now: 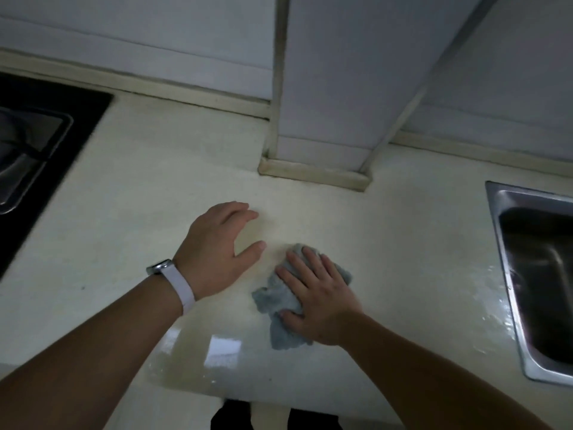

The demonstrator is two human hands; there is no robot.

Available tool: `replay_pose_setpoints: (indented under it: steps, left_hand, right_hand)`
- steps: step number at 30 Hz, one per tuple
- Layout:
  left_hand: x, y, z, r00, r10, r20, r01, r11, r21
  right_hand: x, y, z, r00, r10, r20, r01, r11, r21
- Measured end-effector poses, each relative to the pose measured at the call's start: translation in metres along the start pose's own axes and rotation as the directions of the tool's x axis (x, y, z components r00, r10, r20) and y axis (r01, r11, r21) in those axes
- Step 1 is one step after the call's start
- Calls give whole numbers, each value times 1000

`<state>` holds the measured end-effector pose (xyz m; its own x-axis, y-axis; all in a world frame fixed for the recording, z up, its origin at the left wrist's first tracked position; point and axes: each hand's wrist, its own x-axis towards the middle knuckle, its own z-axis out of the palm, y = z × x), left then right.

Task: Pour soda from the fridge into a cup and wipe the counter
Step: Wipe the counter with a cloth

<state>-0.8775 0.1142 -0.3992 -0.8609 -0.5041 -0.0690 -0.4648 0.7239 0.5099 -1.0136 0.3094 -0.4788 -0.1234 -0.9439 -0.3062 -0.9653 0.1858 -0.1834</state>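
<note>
A crumpled grey-blue cloth [277, 301] lies on the cream counter [130, 212] near its front edge. My right hand [319, 297] presses flat on the cloth, fingers spread over it. My left hand [217, 252] rests beside it on the bare counter, palm down, fingers apart, holding nothing; a white-strapped watch sits on that wrist. A wet sheen shows on the counter in front of the cloth and toward the sink. No cup, soda or fridge is in view.
A steel sink [508, 274] is set into the counter at the right. A black hob [46, 156] lies at the left. A tiled wall column [325, 119] juts onto the counter behind the hands.
</note>
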Motion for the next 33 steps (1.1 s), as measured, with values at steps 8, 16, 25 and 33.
replay_pose_setpoints:
  steps: [8,16,25,33]
  left_hand:
    - [35,78,39,993,92,77,-96,995,39]
    - [59,151,65,979,172,114,-182,979,88]
    - [62,193,100,969,128,209,-156,981,120]
    - [71,214,140,940,-31,339,-4,995,103]
  right_hand:
    - [-81,100,2,959,284,-30,-282,958,55]
    - [-122,162,4,927,371,-60,-363,925,115]
    - [-121,184,-11,951,292,-103,-266,940,212]
    - [-121,223,-39,909,411,-67,-372,874,314]
